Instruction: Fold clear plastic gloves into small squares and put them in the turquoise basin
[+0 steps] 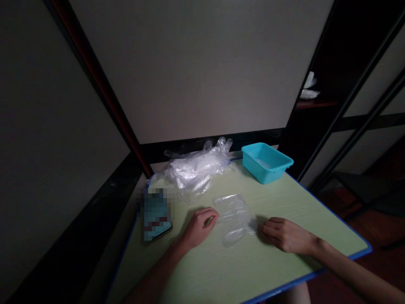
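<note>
A thin, clear plastic glove [234, 217] lies flattened on the pale green table, its outline hard to make out. At its left edge, my left hand [199, 228] has thumb and fingertips pinched together on the film. My right hand [280, 234] rests low on the table at the other side, fingers curled closed where the plastic's right edge meets them; the fingertips are partly hidden. Behind, a loose heap of clear disposable gloves [198, 166] spreads towards the wall, with some glove fingers sticking up.
A turquoise plastic basin [264, 171] stands at the table's back right corner. On the left edge lies a phone-like object [156, 219], mostly blurred out. The table [310, 223] has a blue rim and adjoins a panelled wall [205, 67]. A dark chair [370, 190] is beyond on the right.
</note>
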`<state>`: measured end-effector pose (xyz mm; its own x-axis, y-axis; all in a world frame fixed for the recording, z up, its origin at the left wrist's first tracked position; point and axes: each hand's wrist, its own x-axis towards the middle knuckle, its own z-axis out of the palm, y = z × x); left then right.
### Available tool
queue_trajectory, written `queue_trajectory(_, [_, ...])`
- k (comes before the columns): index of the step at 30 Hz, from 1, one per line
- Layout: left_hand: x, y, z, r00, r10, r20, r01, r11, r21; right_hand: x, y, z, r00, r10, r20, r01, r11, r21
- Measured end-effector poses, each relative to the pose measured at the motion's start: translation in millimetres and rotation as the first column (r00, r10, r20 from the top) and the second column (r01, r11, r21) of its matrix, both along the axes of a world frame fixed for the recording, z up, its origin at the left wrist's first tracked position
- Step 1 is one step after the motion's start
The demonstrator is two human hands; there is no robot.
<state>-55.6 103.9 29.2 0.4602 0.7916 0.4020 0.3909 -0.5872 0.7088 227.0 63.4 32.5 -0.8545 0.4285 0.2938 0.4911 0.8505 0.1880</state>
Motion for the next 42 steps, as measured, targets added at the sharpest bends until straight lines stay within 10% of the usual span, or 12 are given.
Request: queue_trajectory(42, [-0.2, 6.9, -9.6, 0.99, 0.054, 0.131, -0.012, 0.952, -0.305, 1.6, 27.7, -0.6, 0.996, 0.088, 0.0, -0.088, 0.994, -0.065])
